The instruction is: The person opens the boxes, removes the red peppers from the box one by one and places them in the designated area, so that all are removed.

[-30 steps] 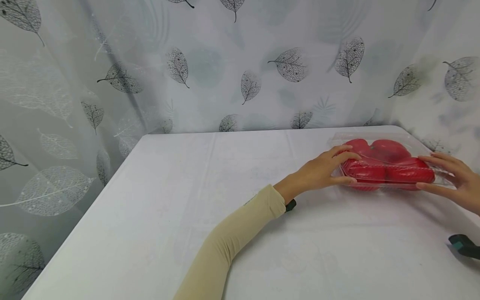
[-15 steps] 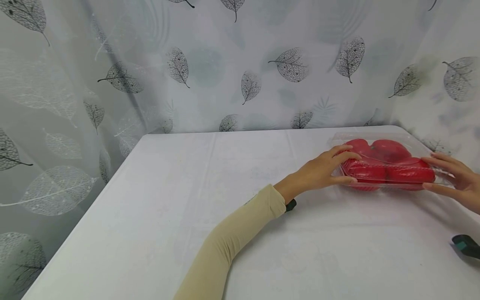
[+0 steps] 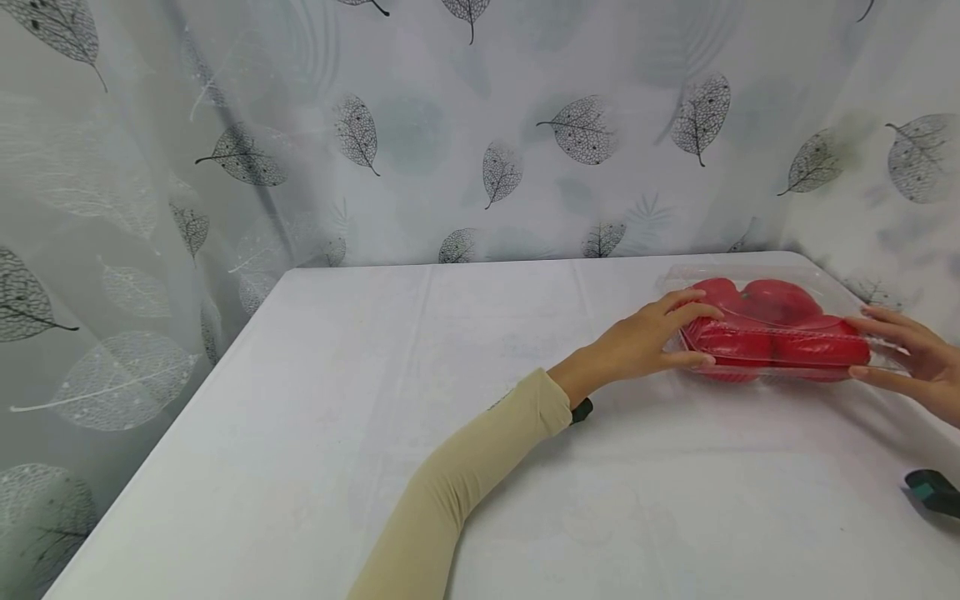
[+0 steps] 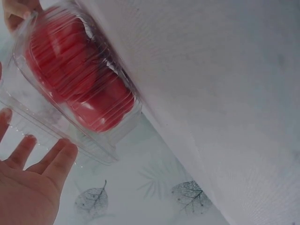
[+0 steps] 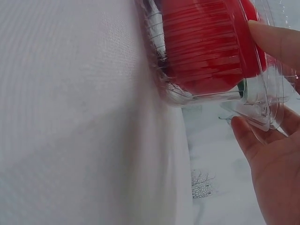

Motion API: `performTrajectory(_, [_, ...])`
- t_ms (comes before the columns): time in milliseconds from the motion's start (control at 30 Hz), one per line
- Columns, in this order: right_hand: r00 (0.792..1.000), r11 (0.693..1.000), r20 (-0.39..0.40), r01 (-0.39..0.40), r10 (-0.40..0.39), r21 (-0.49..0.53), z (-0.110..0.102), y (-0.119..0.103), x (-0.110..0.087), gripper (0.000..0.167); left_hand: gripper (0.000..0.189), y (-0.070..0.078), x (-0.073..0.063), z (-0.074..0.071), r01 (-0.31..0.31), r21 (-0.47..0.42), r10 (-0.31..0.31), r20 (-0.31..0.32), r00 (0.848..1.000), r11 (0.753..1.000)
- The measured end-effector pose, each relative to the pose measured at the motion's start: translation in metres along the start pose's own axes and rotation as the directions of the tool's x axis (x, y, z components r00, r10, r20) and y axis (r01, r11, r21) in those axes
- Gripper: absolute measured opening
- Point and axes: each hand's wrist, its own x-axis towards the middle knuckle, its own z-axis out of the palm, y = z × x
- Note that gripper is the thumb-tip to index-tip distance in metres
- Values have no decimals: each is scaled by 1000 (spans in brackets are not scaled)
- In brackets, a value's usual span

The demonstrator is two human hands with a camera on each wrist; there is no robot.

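A clear plastic clamshell box (image 3: pixel 828 292) lies at the far right of the table in the head view. Several large, glossy red fruits or vegetables (image 3: pixel 780 302) fill it. My left hand (image 3: pixel 645 342) holds the left end, thumb at the front edge and fingers over the top. In the left wrist view its spread fingertips (image 4: pixel 68 146) meet the lid's rim. At the opposite end my right hand (image 3: pixel 918 367) holds the near corner. The right wrist view has its thumb (image 5: pixel 272 40) against the front, with fingers behind the rim (image 5: pixel 262 119).
A white cloth covers the table (image 3: pixel 360 433). Behind and left of it hangs a pale curtain (image 3: pixel 420 167) printed with leaves. Black wrist devices show under the left wrist (image 3: pixel 581 410) and at the right edge (image 3: pixel 932 493).
My right hand has slid slightly to the right along the box's corner. My left hand and the box have stayed in place.
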Motion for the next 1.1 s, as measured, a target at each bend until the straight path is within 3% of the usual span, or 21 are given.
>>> performTrajectory(667, [999,1000,53,7,-8,19,-4,14,-1,64,61,0,0,-1,18,16,-18,7,1000,1000])
performTrajectory(1100, [997,996,-2,81,-81,32,-4,25,-1,60,61,0,0,-1,2,19,-2,3,1000,1000])
